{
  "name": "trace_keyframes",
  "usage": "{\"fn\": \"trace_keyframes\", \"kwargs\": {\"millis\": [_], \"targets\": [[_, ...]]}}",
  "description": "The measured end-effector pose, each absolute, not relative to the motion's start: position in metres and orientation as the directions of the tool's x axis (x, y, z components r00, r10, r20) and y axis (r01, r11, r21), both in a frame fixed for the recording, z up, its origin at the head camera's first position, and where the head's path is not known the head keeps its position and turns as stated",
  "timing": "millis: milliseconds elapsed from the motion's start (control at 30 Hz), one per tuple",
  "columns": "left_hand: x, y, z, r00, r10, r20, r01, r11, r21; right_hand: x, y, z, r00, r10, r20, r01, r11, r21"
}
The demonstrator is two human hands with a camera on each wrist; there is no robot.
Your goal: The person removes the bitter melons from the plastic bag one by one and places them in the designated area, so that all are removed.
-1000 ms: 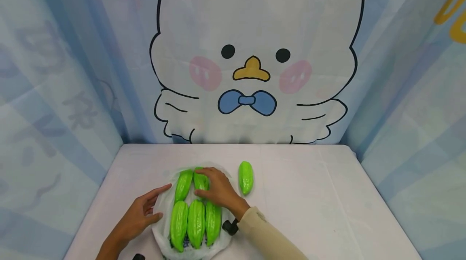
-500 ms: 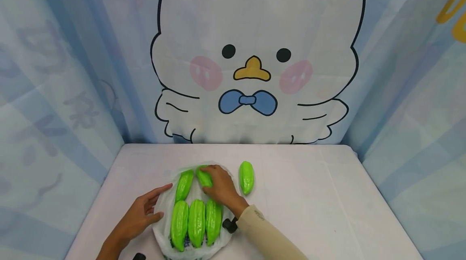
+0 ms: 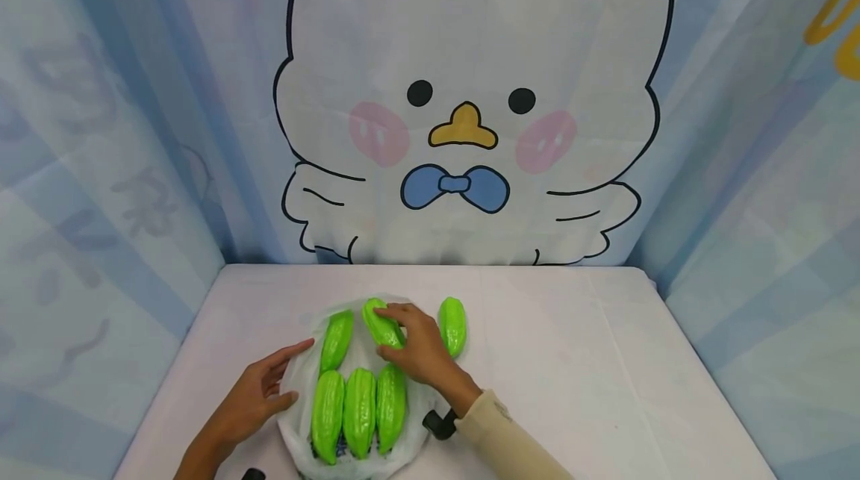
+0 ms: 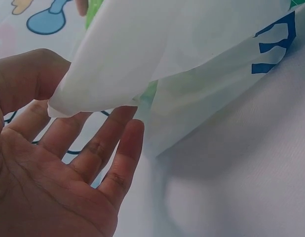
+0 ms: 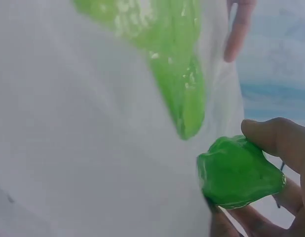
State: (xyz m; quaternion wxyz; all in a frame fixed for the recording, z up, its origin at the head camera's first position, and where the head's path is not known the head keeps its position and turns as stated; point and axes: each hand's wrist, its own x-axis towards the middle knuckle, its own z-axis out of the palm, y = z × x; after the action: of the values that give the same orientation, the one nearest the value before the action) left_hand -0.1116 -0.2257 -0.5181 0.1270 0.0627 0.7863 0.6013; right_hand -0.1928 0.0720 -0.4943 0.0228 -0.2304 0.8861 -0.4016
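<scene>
My right hand holds a glossy green elongated fruit between thumb and fingers, tilted above the upper part of a white plastic bag. In the right wrist view, one blunt end of this green fruit faces the camera. Three more lie side by side low on the bag, the middle green fruit among them, and another green fruit lies at its upper left. My left hand is at the bag's left edge, fingers spread; in the left wrist view the bag's edge hangs over its relaxed fingers.
One more green fruit lies on the white table, right of the bag. A curtain with a cartoon bird stands behind the table, and blue curtains flank it. A black wrist camera sits at the right wrist.
My right hand has turned the held green fruit from upright to slanting and shifted it slightly right, away from its neighbour. The left hand stays at the bag's edge.
</scene>
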Motion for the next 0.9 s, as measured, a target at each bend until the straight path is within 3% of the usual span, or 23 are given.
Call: {"fn": "trace_keyframes", "kwargs": {"millis": [433, 900], "targets": [[-0.109, -0.225, -0.519, -0.962, 0.248, -0.112, -0.041, 0.274, 0.961, -0.186, 0.096, -0.480, -0.915, -0.339, 0.218, -0.359, 0.442, -0.822], [-0.109, -0.224, -0.517, -0.965, 0.238, -0.109, -0.035, 0.296, 0.954, -0.192, 0.133, -0.480, -0.959, -0.088, 0.269, -0.278, 0.473, -0.836]]}}
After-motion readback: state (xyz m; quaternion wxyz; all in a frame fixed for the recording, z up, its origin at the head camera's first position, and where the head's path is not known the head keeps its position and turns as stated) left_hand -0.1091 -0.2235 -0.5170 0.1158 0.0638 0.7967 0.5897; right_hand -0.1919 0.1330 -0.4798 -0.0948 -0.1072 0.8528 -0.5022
